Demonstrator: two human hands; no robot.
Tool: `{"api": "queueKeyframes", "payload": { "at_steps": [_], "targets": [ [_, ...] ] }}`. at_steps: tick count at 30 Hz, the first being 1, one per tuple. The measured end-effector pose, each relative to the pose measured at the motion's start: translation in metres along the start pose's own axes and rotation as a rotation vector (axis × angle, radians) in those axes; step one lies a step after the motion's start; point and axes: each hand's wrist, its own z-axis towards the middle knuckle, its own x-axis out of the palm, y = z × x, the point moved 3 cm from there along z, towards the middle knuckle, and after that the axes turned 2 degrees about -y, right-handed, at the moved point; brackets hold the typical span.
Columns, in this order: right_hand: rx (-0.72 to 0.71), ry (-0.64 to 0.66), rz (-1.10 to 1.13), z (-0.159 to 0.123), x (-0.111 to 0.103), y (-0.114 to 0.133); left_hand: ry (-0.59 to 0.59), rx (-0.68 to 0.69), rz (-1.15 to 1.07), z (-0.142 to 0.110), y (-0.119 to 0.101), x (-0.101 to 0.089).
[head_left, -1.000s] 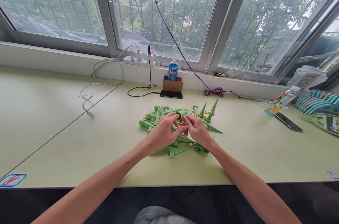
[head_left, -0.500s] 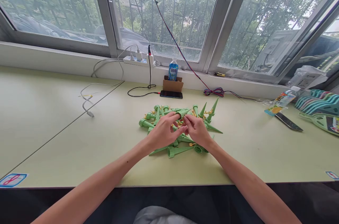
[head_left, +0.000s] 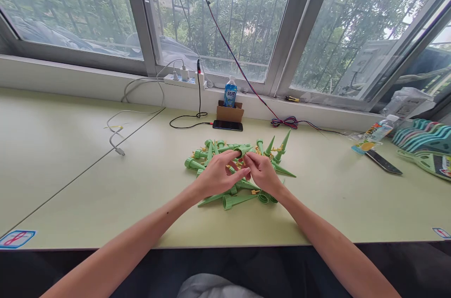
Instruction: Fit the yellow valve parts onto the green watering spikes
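Note:
A heap of green cone-shaped plastic spikes (head_left: 232, 199) with small yellow parts lies on the pale green table (head_left: 105, 185). Both hands meet just above the heap's middle. My left hand (head_left: 216, 176) is closed around one green spike (head_left: 243, 149), whose open end and tip stick out past the fingers. My right hand (head_left: 262, 172) is pinched against that same spike from the right, fingers pressed together; any small piece it holds is hidden between the fingertips.
Behind the heap lie a black phone (head_left: 227, 125), a small cardboard box (head_left: 229, 113) and a blue drink bottle (head_left: 230, 92). Cables (head_left: 120, 124) and a power strip (head_left: 183, 81) run along the sill. At right are a knife-like tool (head_left: 383, 163), a lying bottle (head_left: 374, 134) and stacked teal items (head_left: 423, 133).
Almost nothing: both hands stay together over the heap, with only tiny finger shifts on the spike.

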Motion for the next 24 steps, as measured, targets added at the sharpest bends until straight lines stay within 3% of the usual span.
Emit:
{"api": "queueKeyframes", "payload": {
  "at_steps": [24],
  "targets": [
    [0.031, 0.036, 0.075, 0.0012, -0.0016, -0.0001, -0.002, -0.012, -0.026, 0.0000, -0.0010, -0.0002]
  ]
}}
